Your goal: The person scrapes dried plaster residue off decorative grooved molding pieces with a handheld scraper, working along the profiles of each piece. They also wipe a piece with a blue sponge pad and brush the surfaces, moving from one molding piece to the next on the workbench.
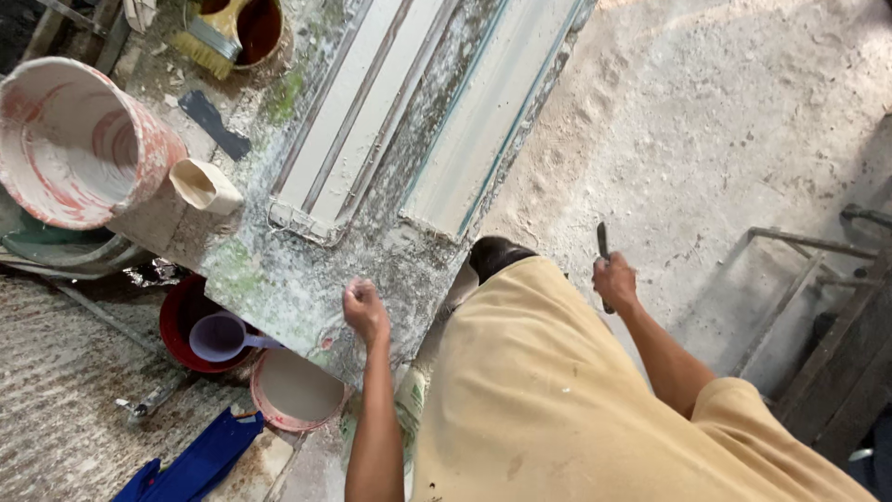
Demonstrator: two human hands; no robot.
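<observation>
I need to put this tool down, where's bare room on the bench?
The near corner around the left hand, below the white frames, is bare. The far left is crowded: big bucket, cup, dark scraper. The right hand holds the tool.

Paint-stained workbench [307, 288] with 2 white panels [348, 112], bucket [74, 139], scraper [214, 124].

view: head cam, single, looking steeply down
facing: worktable [307, 279] lying far left, dusty floor [706, 121] right
range: close, yellow-shirted torso [557, 400] filling near frame
</observation>
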